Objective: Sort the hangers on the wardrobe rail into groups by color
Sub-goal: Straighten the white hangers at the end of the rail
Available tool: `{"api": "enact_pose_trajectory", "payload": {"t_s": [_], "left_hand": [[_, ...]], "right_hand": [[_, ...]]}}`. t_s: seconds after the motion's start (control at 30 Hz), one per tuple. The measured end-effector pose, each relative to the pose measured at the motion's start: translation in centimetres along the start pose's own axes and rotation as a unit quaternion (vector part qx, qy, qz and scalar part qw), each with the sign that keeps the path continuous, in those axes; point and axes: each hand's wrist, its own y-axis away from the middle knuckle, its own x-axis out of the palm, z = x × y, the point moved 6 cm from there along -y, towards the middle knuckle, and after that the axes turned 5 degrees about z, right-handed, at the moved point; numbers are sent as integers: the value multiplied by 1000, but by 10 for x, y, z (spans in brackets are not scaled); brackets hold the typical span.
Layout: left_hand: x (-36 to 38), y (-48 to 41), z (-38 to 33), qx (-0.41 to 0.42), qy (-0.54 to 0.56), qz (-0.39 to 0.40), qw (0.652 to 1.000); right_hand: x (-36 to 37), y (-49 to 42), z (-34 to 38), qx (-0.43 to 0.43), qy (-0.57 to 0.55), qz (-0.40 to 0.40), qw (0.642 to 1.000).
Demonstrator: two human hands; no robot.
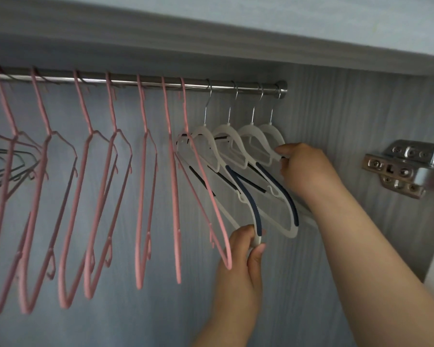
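Head view: left hand [246, 249] pinches a white hanger's [257, 216] tip, right hand [303, 169] grips another's shoulder; light, stiff, hook-swinging plastic.

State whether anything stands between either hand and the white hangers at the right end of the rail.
Nothing visible does. The left hand pinches the lower tip of one white hanger, and the right hand grips the shoulder of the rightmost white hanger. The pink hangers hang apart, further left.
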Motion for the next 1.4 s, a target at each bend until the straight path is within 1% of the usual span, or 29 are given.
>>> {"api": "enact_pose_trajectory", "payload": {"t_s": [0.13,0.27,0.33,0.37,0.43,0.47,0.5,0.57,0.67,0.73,0.8,0.93,1.13,1.27,1.4], "left_hand": [[-2,-1,-5,-6,13,9,1000],[-3,-1,-5,-10,12,7,1000],[-3,-1,-6,-6,8,8,1000],[-3,-1,-7,-3,6,7,1000],[-4,-1,-8,2,6,6,1000],[-4,-1,-9,2,8,6,1000],[-4,-1,-9,1,11,5,1000],[-4,-1,-9,1,13,1,1000],[-3,-1,-10,-2,9,8,1000],[-4,0,-7,3,-2,6,1000],[-4,1,-3,7,-12,3,1000],[-6,1,-1,0,-11,1,1000],[-4,-1,1,-5,-14,10,1000],[-4,-2,0,6,-8,10,1000],[-4,-4,1,-4,15,6,1000]], "right_hand": [[-4,4,-3,4,-30,-53,998],[-4,3,-4,7,-15,-44,999],[-8,6,-2,5,-11,-70,997],[-12,8,1,-13,2,-106,994],[-19,16,14,-81,41,-184,979],[-20,19,23,-120,51,-206,970],[-18,22,32,-151,55,-209,964],[-8,21,43,-179,72,-184,964],[9,11,46,-147,123,-131,973],[13,7,44,-132,142,-120,974],[14,3,40,-127,133,-112,976],[21,-4,37,-118,78,-59,988],[22,-8,34,-96,63,-79,990],[19,-7,34,-100,54,-95,989],[18,-5,35,-96,36,-114,988]]}}
